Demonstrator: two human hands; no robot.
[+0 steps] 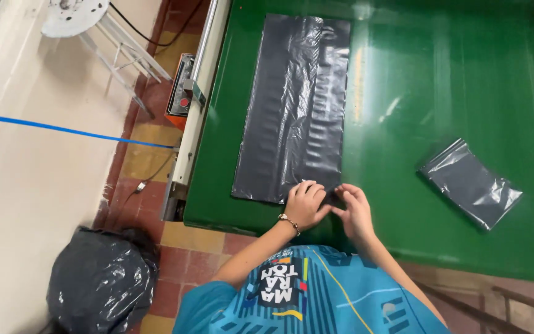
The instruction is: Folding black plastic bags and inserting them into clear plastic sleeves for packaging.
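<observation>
— Hands first. What are they on?

— Both at the lower middle of the frame, on the near end of a long dark grey plastic bag (293,105) laid flat on the green table (440,93). Left hand (305,204) palm down, fingers curled, tips pressing the bag's bottom edge. Gold bracelet (289,224) on that wrist.

— Right hand?

— Right hand (355,210) just beside the left, nearly touching it, at the bag's lower right corner. Fingers bent inward and close together, narrow. Looks like a pinch on the corner, but I cannot tell whether plastic sits between the fingertips; the hand covers it.

— Where does the bag run?

— From the hands up to the top centre of the frame, lengthwise, slightly tilted. Surface wrinkled, shiny in the middle strip.

— Anything else on the table?

— Smaller folded dark plastic bag (471,184) at centre right, lying at an angle, well apart from both hands.

— Off the table?

— Metal rail (198,93) along the table's left edge, with an orange control box (179,89) fixed beside it at upper left. Blue line (63,128) crossing the pale floor at left. White frame stand (103,37) in the upper left corner. Full black rubbish sack (101,281) on the floor tiles at lower left. Person's turquoise patterned shirt (329,297) fills the bottom centre.
</observation>
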